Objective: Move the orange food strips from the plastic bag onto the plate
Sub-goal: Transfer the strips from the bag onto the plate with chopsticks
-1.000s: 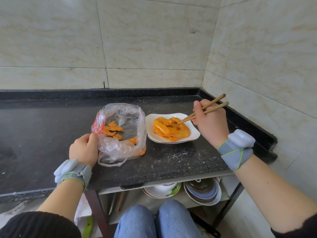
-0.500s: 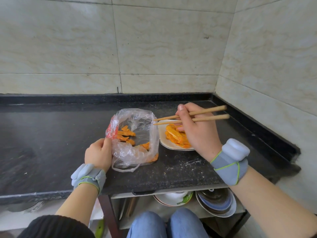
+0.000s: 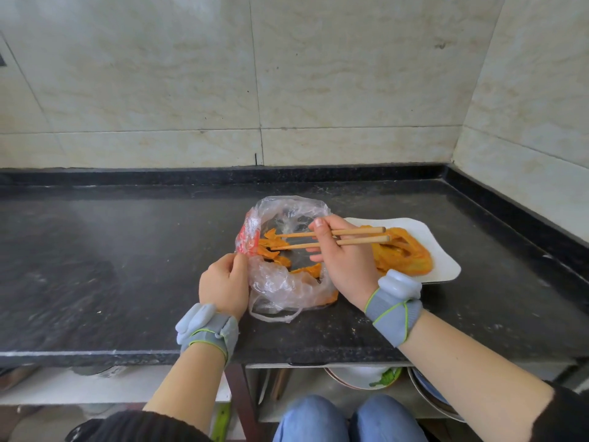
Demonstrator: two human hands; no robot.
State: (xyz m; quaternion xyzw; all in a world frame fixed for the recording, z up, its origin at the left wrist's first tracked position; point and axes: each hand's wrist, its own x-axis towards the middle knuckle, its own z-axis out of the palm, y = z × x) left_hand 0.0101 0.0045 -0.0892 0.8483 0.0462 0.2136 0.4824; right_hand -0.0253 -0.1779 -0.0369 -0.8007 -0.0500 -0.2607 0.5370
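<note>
Task was well past halfway, judging by the piles: the plate (image 3: 446,266) already carried the bigger heap of orange strips (image 3: 404,253), while a handful of loose strips (image 3: 271,247) were left in the plastic bag (image 3: 287,282) beside it.

Right hand (image 3: 344,266) gripped a pair of chopsticks (image 3: 334,239), tips down in the bag's open mouth among the loose strips. Tips looked closed on or just touching one piece; couldn't tell which, film and glare blocked it. Left hand (image 3: 223,282) was pinching the bag's near-left rim, at the red printed patch, holding the mouth open.

Materials:
- bag: thin clear film, crumpled, limp, slumped flat on the counter (image 3: 127,266)
- strips: flat, irregular, glossy orange, likely oily or sauced, so slippery
- chopsticks: plain wood, straight, squared butt ends
- plate: white, glazed, squarish with rounded corners
- counter: dark speckled stone, smeared

Left to do: several more picks, then check the folds for stragglers.
</note>
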